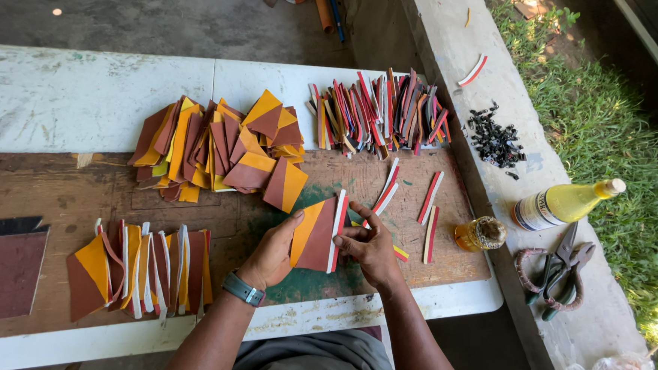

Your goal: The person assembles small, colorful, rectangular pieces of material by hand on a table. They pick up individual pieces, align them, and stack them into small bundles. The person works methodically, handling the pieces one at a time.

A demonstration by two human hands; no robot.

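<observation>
My fingers are closed on the work: my left hand (271, 254) grips the left edge of a brown-and-orange square piece (313, 235), thumb on top, and my right hand (368, 244) pinches a red-and-white strip (338, 229) against the right edge of that piece. The piece sits just above the table (76, 93), over the worn wooden board (59, 191), in front of my body; the strip lies along its edge, touching it, though I cannot tell whether it is fixed there yet.

Judging from how things lie, I am partway through. To my left stands a row of finished pieces (142, 266), brown and orange squares that already carry strips, leaning one on another. Beyond my hands a big heap of plain squares (218, 146) waits with no strips on them, and it looks larger than the finished row. Right of that heap is a pile of loose strips (378, 115), and a few single strips (429, 198) lie near my right hand.

Off the board to the right are a small amber jar (480, 233), a yellow bottle (562, 203) on its side, and pliers (562, 270) on the concrete ledge (455, 21).
</observation>
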